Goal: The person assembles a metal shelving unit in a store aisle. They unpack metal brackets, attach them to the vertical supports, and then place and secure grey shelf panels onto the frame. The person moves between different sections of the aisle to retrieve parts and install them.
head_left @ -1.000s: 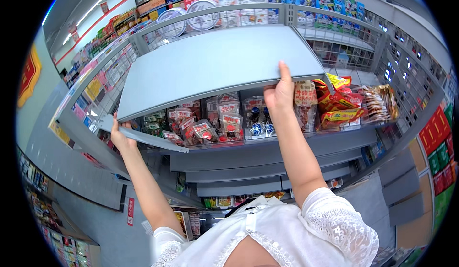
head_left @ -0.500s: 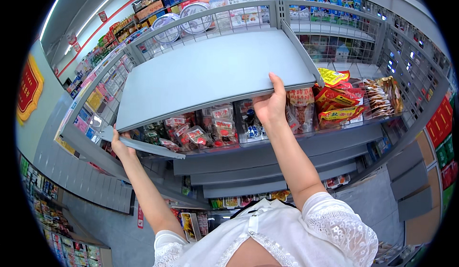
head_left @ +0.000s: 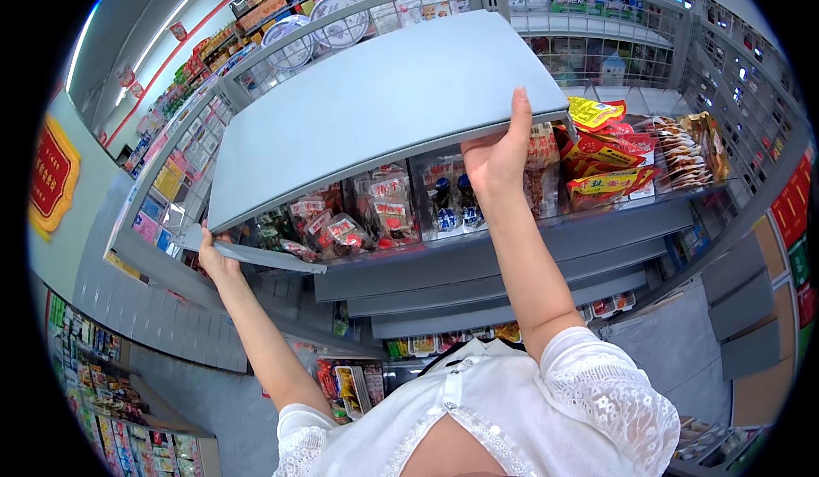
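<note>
Holding a grey shelf panel (head_left: 384, 93) by its front edge, we have both hands closed on it. Our left hand (head_left: 219, 257) grasps the front left corner, just beside a slim grey bracket (head_left: 286, 258); we cannot tell whether it grips that too. Our right hand (head_left: 499, 157) clasps the edge near the right end, thumb on top, the other fingers mostly hidden. The panel slants above a row of packaged goods: clear packets (head_left: 392, 212) under its middle, red-and-yellow bags (head_left: 610, 174) just beyond its right end. Behind it runs a wire-mesh back (head_left: 426, 9), with round tubs (head_left: 341, 20) past the mesh. Below the goods, grey lower shelves (head_left: 512, 259) step down. Off to our left, a red-and-gold sign (head_left: 55, 178) hangs on the wall.
</note>
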`<state>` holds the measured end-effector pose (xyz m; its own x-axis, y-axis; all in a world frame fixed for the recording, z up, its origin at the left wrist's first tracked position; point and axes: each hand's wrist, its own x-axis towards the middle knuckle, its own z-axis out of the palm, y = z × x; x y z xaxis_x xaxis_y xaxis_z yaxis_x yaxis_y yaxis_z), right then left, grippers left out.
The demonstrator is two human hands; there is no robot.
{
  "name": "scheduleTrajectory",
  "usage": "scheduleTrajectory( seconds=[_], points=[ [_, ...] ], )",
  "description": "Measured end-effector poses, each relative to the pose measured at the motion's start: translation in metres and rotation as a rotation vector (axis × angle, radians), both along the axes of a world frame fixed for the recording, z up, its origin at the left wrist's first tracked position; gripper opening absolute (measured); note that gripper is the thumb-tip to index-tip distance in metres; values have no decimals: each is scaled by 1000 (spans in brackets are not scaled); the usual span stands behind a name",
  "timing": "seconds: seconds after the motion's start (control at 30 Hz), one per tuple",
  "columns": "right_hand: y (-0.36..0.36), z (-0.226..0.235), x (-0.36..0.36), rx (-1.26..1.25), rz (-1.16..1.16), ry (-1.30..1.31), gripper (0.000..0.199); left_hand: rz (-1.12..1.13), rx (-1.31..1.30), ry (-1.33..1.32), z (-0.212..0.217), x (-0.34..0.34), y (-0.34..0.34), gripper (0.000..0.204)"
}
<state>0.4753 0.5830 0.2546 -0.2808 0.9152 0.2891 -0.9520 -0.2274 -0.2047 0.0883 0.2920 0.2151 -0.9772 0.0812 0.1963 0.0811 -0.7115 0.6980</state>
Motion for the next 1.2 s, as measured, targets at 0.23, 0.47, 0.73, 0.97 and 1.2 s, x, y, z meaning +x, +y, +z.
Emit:
scheduleTrajectory(
  seconds=[0.23, 0.47, 0.73, 0.97, 1.2],
  points=[
    [13, -9, 17, -119, -47, 26, 45, 15, -80, 22, -1, 2, 4, 29],
    [13, -8, 30, -15, -180, -41, 37, 22, -47, 32, -10, -21, -11, 31],
    [1, -6, 40, -72, -219, 101, 58, 9, -69, 42, -10, -18, -5, 28],
    [9, -3, 57, -221, -73, 105, 58, 15, -42, 12, -12, -21, -10, 30],
    [5, -8, 57, -185, -107, 94, 39, 14, -66, 19, -10, -14, -3, 31]
  ],
)
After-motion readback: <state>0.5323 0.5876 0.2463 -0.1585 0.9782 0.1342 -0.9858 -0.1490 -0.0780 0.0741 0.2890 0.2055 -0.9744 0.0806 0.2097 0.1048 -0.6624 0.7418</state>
